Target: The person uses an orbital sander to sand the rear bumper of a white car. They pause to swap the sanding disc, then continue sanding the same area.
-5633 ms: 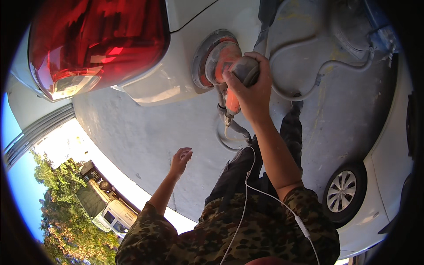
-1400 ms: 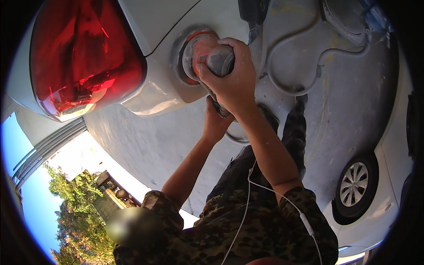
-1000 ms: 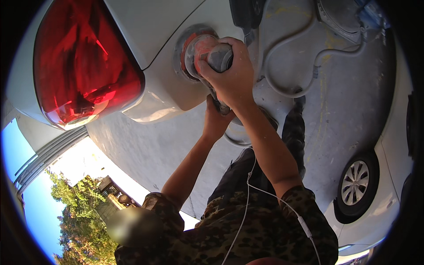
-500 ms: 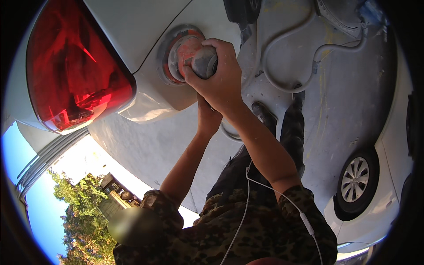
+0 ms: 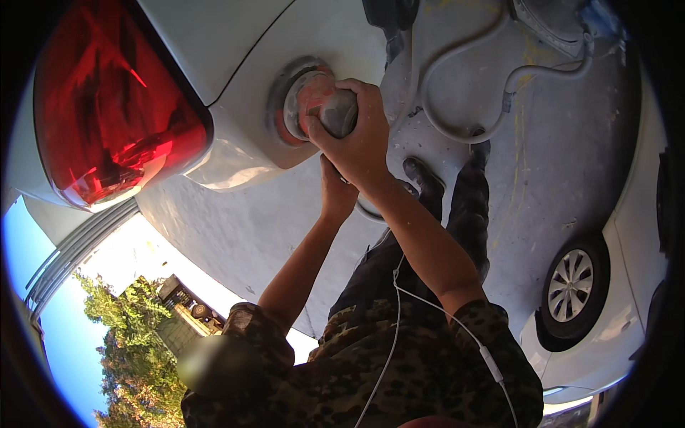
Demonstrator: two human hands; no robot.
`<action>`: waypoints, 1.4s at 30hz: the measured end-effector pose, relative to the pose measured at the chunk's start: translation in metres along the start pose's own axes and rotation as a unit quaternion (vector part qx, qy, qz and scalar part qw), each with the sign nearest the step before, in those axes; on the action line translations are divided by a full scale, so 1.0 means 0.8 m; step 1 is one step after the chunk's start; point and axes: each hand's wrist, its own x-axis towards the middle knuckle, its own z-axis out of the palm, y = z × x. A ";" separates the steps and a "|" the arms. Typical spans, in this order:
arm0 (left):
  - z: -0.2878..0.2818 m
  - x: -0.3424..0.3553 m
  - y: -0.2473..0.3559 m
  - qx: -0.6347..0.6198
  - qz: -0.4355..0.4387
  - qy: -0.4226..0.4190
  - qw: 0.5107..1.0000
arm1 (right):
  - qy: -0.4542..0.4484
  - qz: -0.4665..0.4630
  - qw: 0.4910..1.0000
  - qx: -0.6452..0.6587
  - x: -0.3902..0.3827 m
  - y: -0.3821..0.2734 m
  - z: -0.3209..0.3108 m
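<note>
A round orange-and-grey sander (image 5: 308,100), dusty and with a dark domed top, lies with its disc against the pale rear corner of a car body (image 5: 228,160). My right hand (image 5: 362,135) is closed around the domed top, thumb on the near side and fingers over the far side. Below it, my left hand (image 5: 337,191) is closed at the sander's lower side, where the right hand and the tool hide most of its fingers. The car's large red tail light (image 5: 118,107) is to the left of the sander.
A grey hose (image 5: 442,121) loops over the concrete floor (image 5: 528,171) ahead on the right. Another white car with a black-tyred wheel (image 5: 571,285) stands at the right. My shoes (image 5: 423,175) are under my arms. A thin white cable (image 5: 396,307) hangs across my clothing.
Both hands and the sander have shifted slightly right and down over the car's corner. The tail light sits a little farther left in view. The grip on the sander looks the same.
</note>
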 end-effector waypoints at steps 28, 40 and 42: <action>-0.029 -0.067 -0.040 0.083 -0.045 0.042 0.995 | 0.008 -0.004 1.000 -0.011 -0.096 0.021 0.018; -0.005 -0.057 -0.071 0.063 -0.145 -0.033 0.987 | 0.035 0.237 0.969 0.067 -0.076 0.133 -0.004; -0.001 -0.049 -0.052 0.069 -0.126 -0.019 0.989 | 0.006 0.239 0.969 0.054 -0.067 0.101 -0.007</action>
